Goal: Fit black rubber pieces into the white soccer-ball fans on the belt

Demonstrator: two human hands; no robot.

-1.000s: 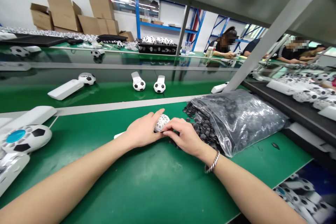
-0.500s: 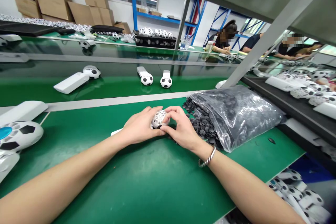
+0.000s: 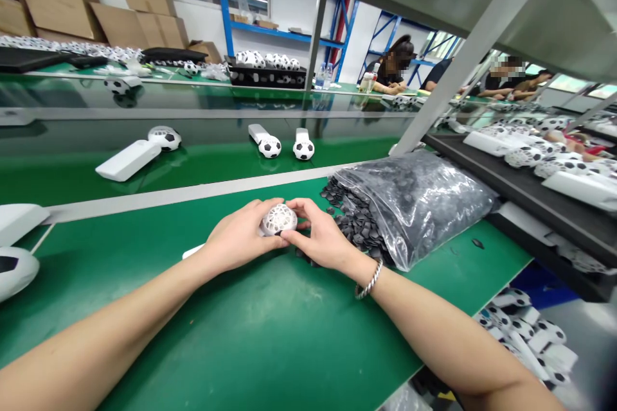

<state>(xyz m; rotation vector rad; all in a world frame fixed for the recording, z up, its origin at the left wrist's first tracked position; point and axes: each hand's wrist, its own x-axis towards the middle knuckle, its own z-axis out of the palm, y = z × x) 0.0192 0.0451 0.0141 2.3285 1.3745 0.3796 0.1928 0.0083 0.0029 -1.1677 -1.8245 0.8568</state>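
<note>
A white plastic soccer-ball-shaped piece [image 3: 279, 219] with an open lattice top is held just above the green bench. My left hand [image 3: 243, 231] wraps round its left side, and a white handle end [image 3: 193, 252] sticks out beneath that hand. From the right, my right hand [image 3: 321, 234] grips the piece's edge, thumb in front and fingers behind. Whether a small part sits between the right fingertips is hidden. Beside the right hand, black flat plastic pieces [image 3: 361, 225] spill from a clear plastic bag [image 3: 424, 202].
On the green line beyond lie several white-handled soccer-ball units [image 3: 303, 144]. More units fill a black rack [image 3: 530, 186] at right and a pile [image 3: 530, 334] below the bench edge. A slanted metal post [image 3: 443, 90] rises behind the bag. Co-workers [image 3: 390, 67] sit at the far right.
The view has shifted a little to the right. My right fingers have moved from the lattice top to the right edge of the piece; my left hand keeps its hold.
</note>
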